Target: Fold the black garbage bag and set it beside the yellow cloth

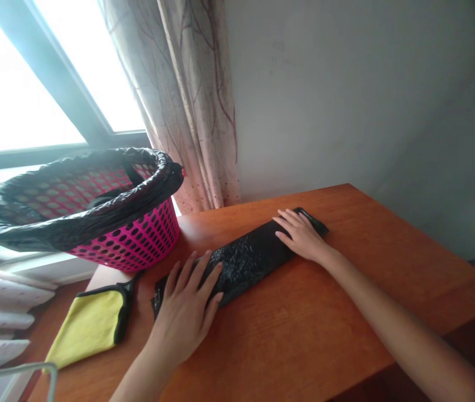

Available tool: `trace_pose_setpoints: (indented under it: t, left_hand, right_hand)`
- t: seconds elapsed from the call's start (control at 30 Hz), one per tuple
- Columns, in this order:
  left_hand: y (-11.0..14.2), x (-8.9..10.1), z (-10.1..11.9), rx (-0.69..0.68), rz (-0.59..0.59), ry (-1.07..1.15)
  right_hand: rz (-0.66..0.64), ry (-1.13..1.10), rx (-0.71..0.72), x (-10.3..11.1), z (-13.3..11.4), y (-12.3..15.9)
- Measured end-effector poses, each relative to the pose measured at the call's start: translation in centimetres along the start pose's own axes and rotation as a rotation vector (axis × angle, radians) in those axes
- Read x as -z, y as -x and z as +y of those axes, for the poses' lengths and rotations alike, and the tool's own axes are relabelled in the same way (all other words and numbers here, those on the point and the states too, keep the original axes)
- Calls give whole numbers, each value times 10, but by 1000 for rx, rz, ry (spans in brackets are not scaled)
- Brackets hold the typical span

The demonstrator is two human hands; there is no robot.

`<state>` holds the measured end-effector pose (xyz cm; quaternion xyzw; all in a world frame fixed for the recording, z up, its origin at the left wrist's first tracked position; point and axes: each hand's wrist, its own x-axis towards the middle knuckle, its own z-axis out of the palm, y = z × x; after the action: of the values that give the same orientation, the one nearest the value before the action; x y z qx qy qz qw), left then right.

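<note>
A folded black plastic bag lies as a long strip across the wooden table. My left hand rests flat on its near left end, fingers stretched out. At the far right end, my right hand presses down flat with its fingers extended and together. Neither hand grips anything.
A pink perforated basket lined with a black bag stands at the table's back left. A yellow cloth with black trim lies by the left edge. A curtain and wall stand behind. A metal frame shows at the lower left.
</note>
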<state>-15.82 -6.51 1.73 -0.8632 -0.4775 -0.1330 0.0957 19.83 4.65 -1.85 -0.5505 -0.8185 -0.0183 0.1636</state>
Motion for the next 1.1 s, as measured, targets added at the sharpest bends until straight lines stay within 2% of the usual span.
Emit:
trace_pose_setpoints:
  t: [0.13,0.27,0.53,0.7,0.77,0.83,0.9,0.97,1.03,1.1]
  left_hand:
    - [-5,-31,-13,-83,-81,-13]
    - [7,-45,-24,-111,-120,20]
    - [9,-43,-21,-79,-117,60]
    - [10,-40,-23,-86,-171,53]
    - [8,-35,-21,-73,-185,50]
    - [2,-26,-16,-50,-170,43]
    - [-10,-15,-7,-63,-148,42]
    - [-25,-6,5,-140,-160,64]
    - [-42,-2,15,-227,-194,108]
    - [-56,-5,24,-279,-230,154]
  right_hand:
    - [-96,77,-47,-24,-1,5]
    - [-134,73,-60,-34,6,14]
    - [-146,48,-75,-33,6,16]
    - [-137,22,-80,-35,6,16]
    - [-96,-22,-64,-32,7,15]
    - [6,-82,-60,-26,13,14]
    - [140,-121,-130,-17,25,13]
    - [223,-126,-293,-8,43,12]
    - [191,-184,-511,-1,62,10]
    - [98,-300,-686,5,78,6]
